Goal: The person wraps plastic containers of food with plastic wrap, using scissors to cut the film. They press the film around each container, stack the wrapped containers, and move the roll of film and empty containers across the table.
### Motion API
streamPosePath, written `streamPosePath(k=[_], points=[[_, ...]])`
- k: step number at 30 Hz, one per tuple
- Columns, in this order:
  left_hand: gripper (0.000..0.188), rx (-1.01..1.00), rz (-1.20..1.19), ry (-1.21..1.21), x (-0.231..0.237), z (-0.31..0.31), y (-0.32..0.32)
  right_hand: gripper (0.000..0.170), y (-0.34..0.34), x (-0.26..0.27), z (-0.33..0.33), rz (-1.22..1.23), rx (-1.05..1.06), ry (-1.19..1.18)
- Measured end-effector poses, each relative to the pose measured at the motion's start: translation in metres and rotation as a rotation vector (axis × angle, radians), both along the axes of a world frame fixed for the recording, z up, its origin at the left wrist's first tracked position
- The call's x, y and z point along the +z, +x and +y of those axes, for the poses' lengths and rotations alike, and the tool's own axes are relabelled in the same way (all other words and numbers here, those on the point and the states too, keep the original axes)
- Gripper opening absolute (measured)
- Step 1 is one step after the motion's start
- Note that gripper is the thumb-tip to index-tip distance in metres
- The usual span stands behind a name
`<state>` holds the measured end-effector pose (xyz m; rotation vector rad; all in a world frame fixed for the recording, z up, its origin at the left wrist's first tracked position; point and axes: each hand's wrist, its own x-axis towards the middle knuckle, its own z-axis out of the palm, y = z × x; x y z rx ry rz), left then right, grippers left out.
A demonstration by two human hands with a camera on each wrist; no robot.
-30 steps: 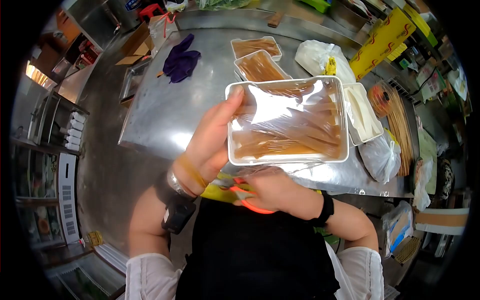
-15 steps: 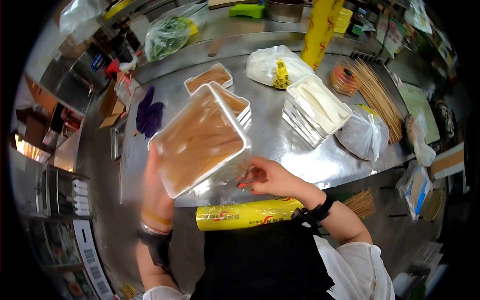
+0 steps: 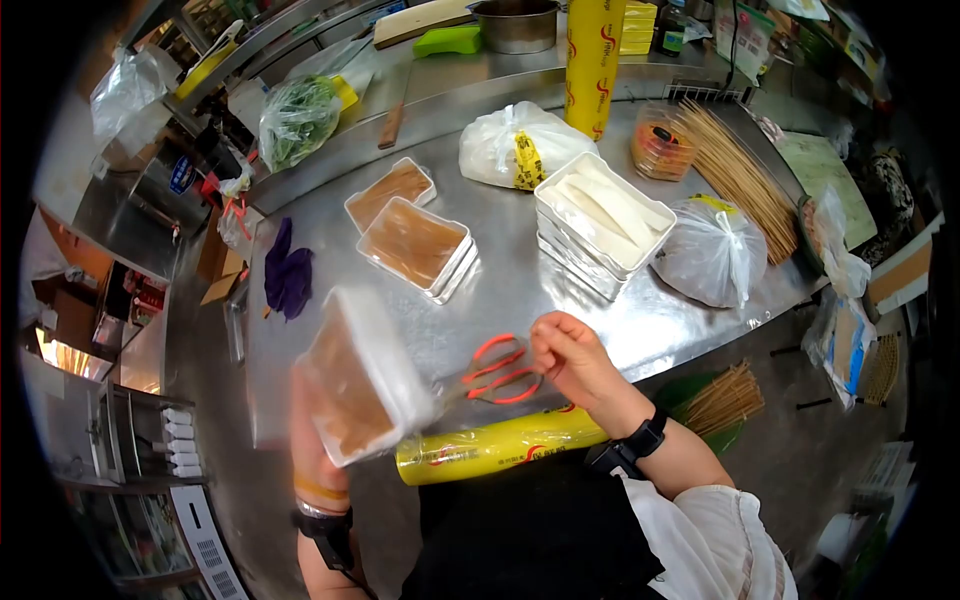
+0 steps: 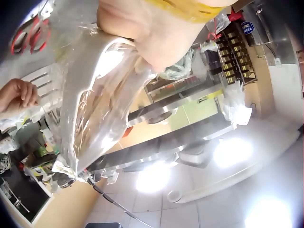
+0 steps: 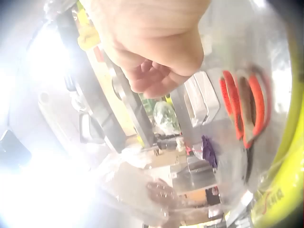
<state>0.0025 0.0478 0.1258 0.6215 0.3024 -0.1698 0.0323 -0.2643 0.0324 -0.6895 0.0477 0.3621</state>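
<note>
My left hand grips a white tray of brown strips wrapped in clear plastic film. The tray is tilted on edge, blurred, above the table's near left part. My right hand hovers over the front of the table with fingers curled, thumb against the forefinger. In the left wrist view, clear film from the tray reaches close to its fingertips; whether they pinch it I cannot tell. Beside that hand, scissors with orange-red handles lie on the metal table. A yellow roll of cling film lies at the near edge.
Trays of brown strips stand back left on the table. A stack of white-filled trays, white bag, tied bag, clear tub and wooden sticks occupy the right. A purple cloth lies at left.
The wrapped tray has moved left and toward the body, turning on edge. My right hand has let go of the scissors, which now lie on the table, and has shifted slightly right.
</note>
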Motion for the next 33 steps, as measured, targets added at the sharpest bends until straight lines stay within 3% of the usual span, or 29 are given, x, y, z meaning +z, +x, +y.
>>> streamPosePath(k=[1, 2, 5, 6, 9, 13, 16, 19, 22, 25, 29, 33], points=[[0.055, -0.002, -0.006, -0.024, -0.002, 0.001, -0.005, 0.011, 0.001, -0.005, -0.008, -0.037, -0.038, 0.034], [0.053, -0.081, -0.073, -0.146, -0.02, 0.023, -0.007, 0.016, -0.001, -0.007, -0.016, -0.073, 0.062, 0.033], [0.052, -0.043, -0.085, 0.277, -0.009, 0.014, -0.007, 0.023, -0.008, 0.035, -0.002, -0.18, 0.294, -0.213], [0.054, 0.004, -0.031, 0.085, -0.003, 0.006, -0.008, 0.029, -0.008, 0.037, 0.008, -0.292, 0.333, -0.27], [0.057, -0.048, -0.026, 0.026, 0.001, 0.003, -0.005, 0.033, 0.003, 0.035, 0.035, -0.572, 0.393, -0.335], [0.054, -0.064, -0.016, -0.038, 0.002, 0.01, -0.005, 0.023, 0.005, 0.033, 0.042, -0.338, 0.512, -0.103], [0.054, -0.015, 0.001, 0.014, 0.001, 0.015, -0.006, 0.016, 0.006, 0.022, 0.041, -0.352, 0.47, 0.188], [0.054, -0.033, -0.001, 0.014, -0.004, 0.02, -0.006, 0.014, 0.004, 0.029, 0.032, -0.205, 0.432, 0.119], [0.052, -0.007, 0.004, -0.008, -0.004, 0.017, -0.005, 0.014, 0.009, 0.039, 0.027, -0.09, 0.503, -0.106], [0.053, 0.002, 0.024, -0.035, -0.002, 0.012, -0.003, 0.016, 0.004, 0.042, 0.042, -0.233, 0.456, -0.203], [0.054, -0.014, 0.025, -0.01, 0.001, 0.011, -0.005, 0.015, 0.012, 0.024, 0.044, -0.214, 0.479, -0.034], [0.054, -0.024, 0.044, -0.03, 0.006, 0.005, -0.009, 0.013, 0.019, 0.039, 0.026, -0.137, 0.576, 0.091]])
